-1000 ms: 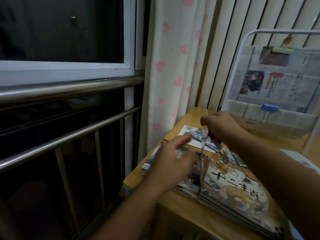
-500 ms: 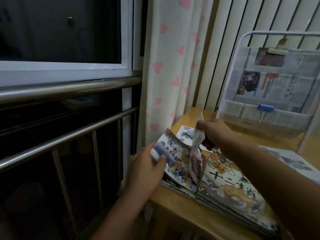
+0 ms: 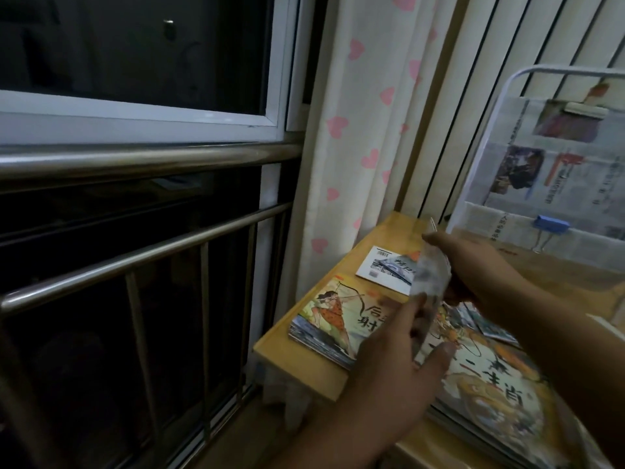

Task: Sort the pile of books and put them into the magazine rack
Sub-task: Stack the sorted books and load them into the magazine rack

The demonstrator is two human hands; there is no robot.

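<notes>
Over the desk (image 3: 297, 363), right hand (image 3: 473, 265) — grip pinching raised book (image 3: 429, 279), left hand (image 3: 392, 363) spread.

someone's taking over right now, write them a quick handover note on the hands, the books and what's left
Right hand: pinches a thin booklet, lifted upright above the pile.
Left hand: fingers straight, reaching to the booklet's lower edge; whether it touches is blurred.
Books: archer-cover stack at the table's left edge; large picture book on a stack to its right; white card-like booklet lying flat behind.
Magazine rack: stands at the back right, lined with newspaper held by clips; no books visible in it.
Done: none racked.
Left: sort all the stacks and put them in the rack.
</notes>
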